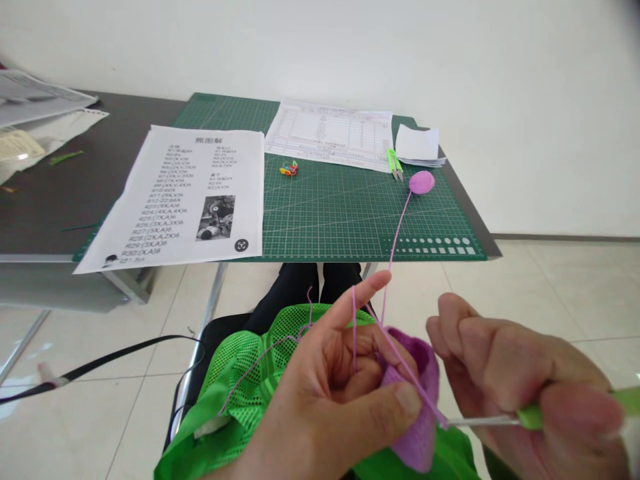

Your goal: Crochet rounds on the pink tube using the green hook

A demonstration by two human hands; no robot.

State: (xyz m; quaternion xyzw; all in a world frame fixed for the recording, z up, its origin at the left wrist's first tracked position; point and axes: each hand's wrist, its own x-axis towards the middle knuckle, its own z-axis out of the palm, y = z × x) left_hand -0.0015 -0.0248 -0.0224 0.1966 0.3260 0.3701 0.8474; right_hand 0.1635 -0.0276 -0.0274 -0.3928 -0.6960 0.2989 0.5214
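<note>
Purple crocheted fabric piece [417, 427] hangs above the green-vested lap, pinched between my left thumb and fingers [410, 400]; my right hand [525, 380] closes around a green-handled metal crochet hook [530, 418].

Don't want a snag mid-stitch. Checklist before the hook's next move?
1. Hook gripped: ok, right hand holds its handle.
2. Piece supported: ok, pinched in left hand.
3. Yarn feed: ok, no visible knot from ball to left hand.
4. Hook tip seated in a stitch: cannot tell, too small.
5. Snips off the yarn: ok, beside the ball, apart from the strand.
6. Sheet fully on table: not ok, near left corner overhangs the edge.
</note>
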